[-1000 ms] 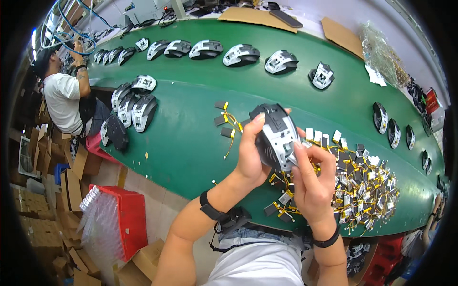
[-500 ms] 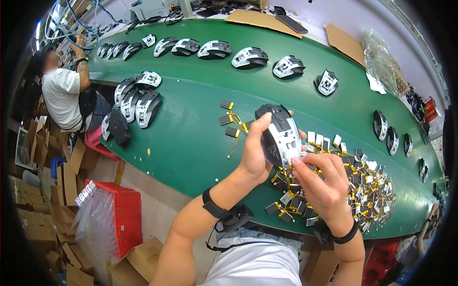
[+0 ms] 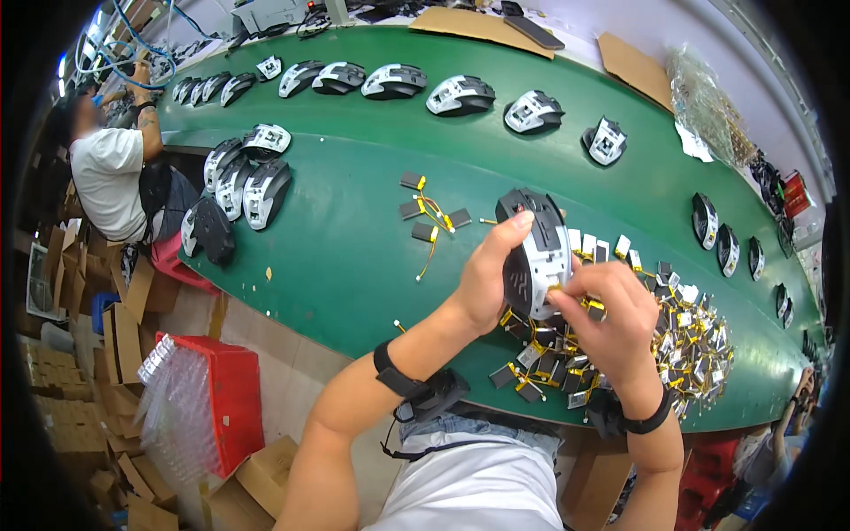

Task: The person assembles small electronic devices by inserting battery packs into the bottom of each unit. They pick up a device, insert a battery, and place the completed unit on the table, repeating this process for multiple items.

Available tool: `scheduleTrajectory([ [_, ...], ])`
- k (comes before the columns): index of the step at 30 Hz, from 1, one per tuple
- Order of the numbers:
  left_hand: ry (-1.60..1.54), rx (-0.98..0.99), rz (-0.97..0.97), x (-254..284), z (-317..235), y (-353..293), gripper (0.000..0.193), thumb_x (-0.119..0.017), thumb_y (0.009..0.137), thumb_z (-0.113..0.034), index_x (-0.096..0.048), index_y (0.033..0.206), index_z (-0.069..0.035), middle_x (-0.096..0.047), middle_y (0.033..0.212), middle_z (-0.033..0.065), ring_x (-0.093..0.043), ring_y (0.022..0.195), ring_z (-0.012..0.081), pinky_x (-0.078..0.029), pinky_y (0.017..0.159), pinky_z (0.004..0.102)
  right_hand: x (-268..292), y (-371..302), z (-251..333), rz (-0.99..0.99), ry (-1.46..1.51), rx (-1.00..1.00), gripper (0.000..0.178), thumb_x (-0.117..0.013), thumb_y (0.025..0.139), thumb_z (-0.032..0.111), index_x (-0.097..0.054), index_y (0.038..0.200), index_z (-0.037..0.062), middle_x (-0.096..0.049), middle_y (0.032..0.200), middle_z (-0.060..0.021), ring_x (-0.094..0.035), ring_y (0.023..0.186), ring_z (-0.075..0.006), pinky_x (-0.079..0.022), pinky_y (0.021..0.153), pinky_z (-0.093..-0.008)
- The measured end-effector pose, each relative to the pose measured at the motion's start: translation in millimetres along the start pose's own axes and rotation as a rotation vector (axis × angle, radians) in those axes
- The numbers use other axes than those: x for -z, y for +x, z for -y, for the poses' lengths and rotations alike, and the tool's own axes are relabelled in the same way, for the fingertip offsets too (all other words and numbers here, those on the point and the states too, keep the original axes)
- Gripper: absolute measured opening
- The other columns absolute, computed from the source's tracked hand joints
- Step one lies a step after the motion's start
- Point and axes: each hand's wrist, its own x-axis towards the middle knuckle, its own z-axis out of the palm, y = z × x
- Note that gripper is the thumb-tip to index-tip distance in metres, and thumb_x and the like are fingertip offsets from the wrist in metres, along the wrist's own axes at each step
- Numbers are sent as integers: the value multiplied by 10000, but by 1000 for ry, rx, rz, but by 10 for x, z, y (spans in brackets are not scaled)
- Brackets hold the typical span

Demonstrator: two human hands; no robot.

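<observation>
My left hand (image 3: pixel 492 270) is wrapped round a black-and-white computer mouse (image 3: pixel 538 252), thumb across its dark top shell. The mouse is held tilted above the green table, with open slots in its white part. Fingers of my right hand (image 3: pixel 611 305) pinch at its lower white end, where a small yellow piece (image 3: pixel 555 288) shows; the fingertips hide most of it. Below and right of my hands lies a heap of small flat batteries (image 3: pixel 686 341) with yellow ends and thin wires. A few more batteries (image 3: pixel 423 232) lie left of the mouse.
Similar mice stand in a spaced row (image 3: pixel 394 81) along the far side of the green table (image 3: pixel 354 203). Another cluster of mice (image 3: pixel 266 193) sits at left. A seated co-worker (image 3: pixel 111 181) is beyond. A red crate (image 3: pixel 235 398) with bubble wrap and cardboard boxes fills the left floor.
Both hands and the mouse have shifted slightly to the right. My right fingers have moved up from the mouse's lower tip and curled closer at its white part.
</observation>
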Motion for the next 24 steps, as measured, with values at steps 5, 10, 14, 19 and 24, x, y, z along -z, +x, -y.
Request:
scheduleTrajectory([
  [5,-26,-2,7,-10,-47,20,594,-361,943,-464,-497,1281,6,-669,989,217,-684,875,274,-554,805,378,153,14,55,105,-151,196,256,-787,656,-6,-659,877,13,-651,877,-97,-641,735,-253,-518,661,-348],
  [10,-15,14,5,-32,-14,-18,612,-369,929,-481,-511,1265,11,-677,980,226,-694,862,285,-567,792,370,253,31,-12,153,-117,309,258,-745,648,-46,-662,889,-3,-650,894,-103,-646,738,-259,-525,625,-343],
  [14,-71,-16,-5,-40,-36,-4,604,-371,927,-481,-536,1239,10,-679,980,228,-696,870,291,-567,803,374,122,45,102,6,-92,195,234,-774,649,-41,-656,845,10,-645,859,-94,-642,721,-246,-526,610,-329],
  [19,-115,-124,-77,20,-49,37,605,-361,927,-488,-544,1213,13,-673,976,219,-681,887,289,-555,811,377,-162,88,141,-157,-82,98,220,-798,650,-30,-646,802,19,-631,818,-77,-615,688,-228,-506,599,-322],
  [24,-245,-23,-160,26,-39,14,648,-333,924,-528,-547,1202,17,-670,990,213,-672,875,316,-549,811,422,-185,23,142,-52,-84,52,257,-768,675,6,-700,922,16,-627,975,-88,-601,870,-260,-500,717,-376],
])
